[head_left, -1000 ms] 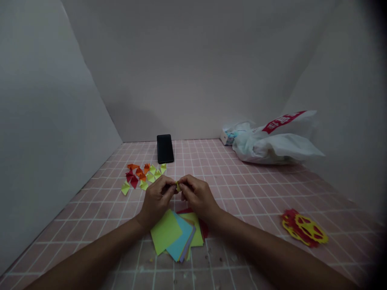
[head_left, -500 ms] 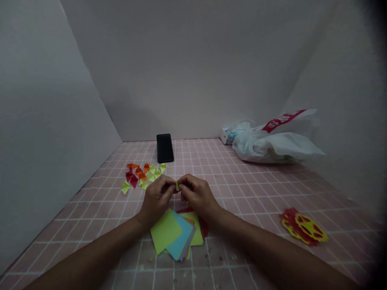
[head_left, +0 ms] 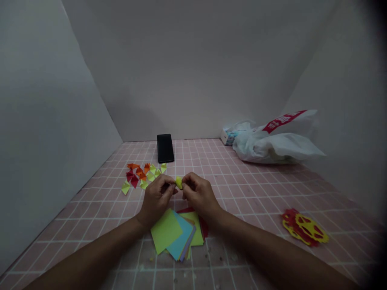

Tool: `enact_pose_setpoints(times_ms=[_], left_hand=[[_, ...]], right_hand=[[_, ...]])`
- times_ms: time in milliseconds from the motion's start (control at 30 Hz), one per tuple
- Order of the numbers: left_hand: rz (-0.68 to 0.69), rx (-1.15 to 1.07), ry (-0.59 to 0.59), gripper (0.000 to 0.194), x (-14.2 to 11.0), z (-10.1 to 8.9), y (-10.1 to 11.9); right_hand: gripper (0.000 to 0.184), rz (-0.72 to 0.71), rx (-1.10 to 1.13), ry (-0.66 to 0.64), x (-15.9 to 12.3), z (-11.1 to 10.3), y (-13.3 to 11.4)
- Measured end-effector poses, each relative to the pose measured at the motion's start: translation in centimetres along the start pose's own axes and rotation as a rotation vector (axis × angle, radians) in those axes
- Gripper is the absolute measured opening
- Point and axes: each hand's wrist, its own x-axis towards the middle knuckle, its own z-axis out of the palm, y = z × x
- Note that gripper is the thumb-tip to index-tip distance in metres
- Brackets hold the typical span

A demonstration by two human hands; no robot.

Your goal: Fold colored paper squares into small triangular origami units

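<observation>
A small folded piece of yellow paper [head_left: 179,183] is pinched between my two hands above the table. My left hand [head_left: 157,198] grips its left side between thumb and forefinger. On the other side, my right hand [head_left: 198,195] holds its right edge with the fingertips. Just below the hands lies a fanned stack of square coloured paper [head_left: 169,233], with yellow-green, blue, purple, orange and red sheets. Beyond my left hand sit several small folded paper pieces [head_left: 142,175] in orange, red and yellow.
A black phone [head_left: 165,148] lies at the back. A white plastic bag [head_left: 272,147] with red print stands at the back right, by a small box [head_left: 227,136]. Red and yellow cut-out shapes [head_left: 305,228] lie at right. Walls enclose the pink grid-patterned tabletop [head_left: 250,189].
The yellow paper has turned between my fingers and shows more of its surface. My right fingertips have shifted slightly to the right. The other things lie as before.
</observation>
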Motion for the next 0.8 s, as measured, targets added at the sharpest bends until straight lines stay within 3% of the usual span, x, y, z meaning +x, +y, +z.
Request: enact_pose_setpoints(times_ms=[133,267,467,800], left_hand=[[0.042,0.016,0.023,0.005,0.02,0.03,-0.03],[0.177,0.208,0.037,0.006,0.09,-0.09,0.23],[0.421,0.37,0.017,0.013,0.1,-0.17,0.32],[0.411,0.362,0.015,0.012,0.13,-0.06,-0.11]], right_hand=[[0.003,0.148,0.152,0.036,0.46,0.08,0.4],[0.002,0.266,0.237,0.006,0.65,0.18,0.51],[0.004,0.168,0.185,0.0,0.4,0.28,0.71],[0.005,0.089,0.101,-0.012,0.28,0.02,0.36]])
